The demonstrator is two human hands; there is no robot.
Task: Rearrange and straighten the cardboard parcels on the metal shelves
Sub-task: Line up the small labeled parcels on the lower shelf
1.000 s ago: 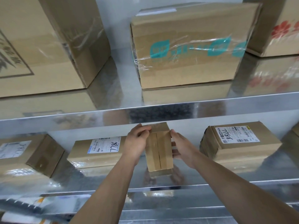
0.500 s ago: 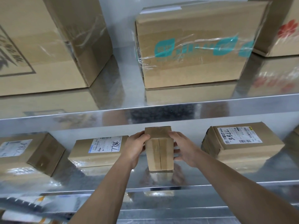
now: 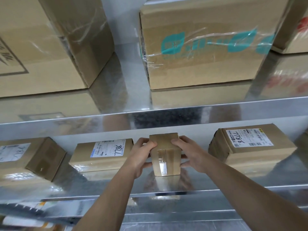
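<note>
**Colour and Pattern Reference**

Small parcel, centre: plain brown cardboard, clear glossy tape on the near face.
Left parcel and right parcel: brown, white labels, black handwritten numerals.
Upper middle box: brown, teal-printed tape.
Upper left box: black line print.
Upper right box: red print.
Shelves: reflective silver.

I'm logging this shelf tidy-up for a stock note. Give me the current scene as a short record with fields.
held item: small taped parcel, upright on the lower shelf
left hand: grips its left side
right hand: grips its right side
left neighbour: flat labelled parcel
right neighbour: labelled parcel, apart from the held one
upper shelf: teal-printed box, large box
</note>
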